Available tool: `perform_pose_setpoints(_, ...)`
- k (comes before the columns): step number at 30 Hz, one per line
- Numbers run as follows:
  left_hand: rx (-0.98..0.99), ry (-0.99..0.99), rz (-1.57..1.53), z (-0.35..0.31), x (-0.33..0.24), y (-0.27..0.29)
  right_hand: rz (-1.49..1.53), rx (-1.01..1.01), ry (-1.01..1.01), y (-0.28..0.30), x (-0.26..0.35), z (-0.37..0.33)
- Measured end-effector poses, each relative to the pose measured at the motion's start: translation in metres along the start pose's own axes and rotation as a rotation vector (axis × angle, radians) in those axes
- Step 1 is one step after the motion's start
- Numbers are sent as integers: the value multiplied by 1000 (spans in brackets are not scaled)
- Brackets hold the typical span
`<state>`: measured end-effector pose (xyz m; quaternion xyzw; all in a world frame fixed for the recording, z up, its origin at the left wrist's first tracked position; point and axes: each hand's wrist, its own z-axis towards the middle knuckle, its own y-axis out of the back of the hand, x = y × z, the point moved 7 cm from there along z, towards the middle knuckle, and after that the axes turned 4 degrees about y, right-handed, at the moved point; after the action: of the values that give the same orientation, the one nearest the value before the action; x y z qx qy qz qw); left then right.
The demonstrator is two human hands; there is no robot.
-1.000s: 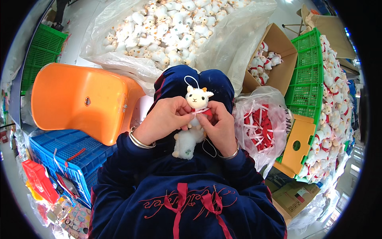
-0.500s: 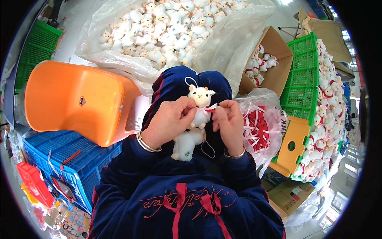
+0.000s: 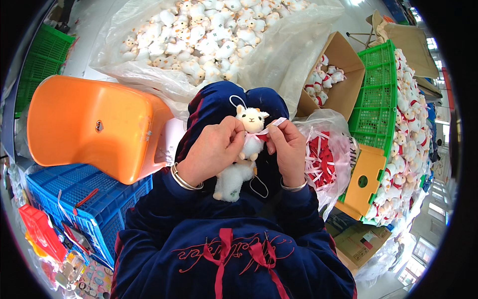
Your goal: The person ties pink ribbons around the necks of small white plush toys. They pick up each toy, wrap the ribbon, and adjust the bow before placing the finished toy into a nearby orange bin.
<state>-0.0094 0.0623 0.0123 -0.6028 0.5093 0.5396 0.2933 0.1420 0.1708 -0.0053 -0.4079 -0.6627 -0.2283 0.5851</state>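
A small white plush lamb (image 3: 251,119) with a string loop on its head rests upright on my lap, facing me. A red and pale pink ribbon (image 3: 255,136) runs across its neck. My left hand (image 3: 215,148) is closed in a pinch at the ribbon's left side, against the lamb. With thumb and finger my right hand (image 3: 290,152) pinches the ribbon's right part, a pale end sticking up above the fingers. Below, a second white plush toy (image 3: 231,182) lies on my lap, its string loop beside it.
Ahead spreads a large clear plastic bag (image 3: 279,65) of plush lambs. On the right are a cardboard box (image 3: 343,89), a bag of red and pink ribbons (image 3: 321,162) and a green crate (image 3: 373,94) beside ribboned lambs. Left stand an orange chair (image 3: 84,129) and a blue crate (image 3: 114,199).
My right hand has closed in on the ribbon's right end and now pinches it, the pale tip pulled up and outward. The left hand keeps its pinch at the neck.
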Motion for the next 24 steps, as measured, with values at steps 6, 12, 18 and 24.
perform_pose_setpoints(6,-50,-65,12,0,-3,0,-171,179,273,-26,36,-29)
perform_pose_setpoints(12,-24,-27,27,-2,-3,-3,-78,96,-27,-8,17,-36)
perform_pose_setpoints(18,-36,-41,0,-4,2,-5,-127,82,-135,-8,3,-30)
perform_pose_setpoints(24,-83,-42,110,-3,-8,-5,-205,79,-108,-14,3,-26)
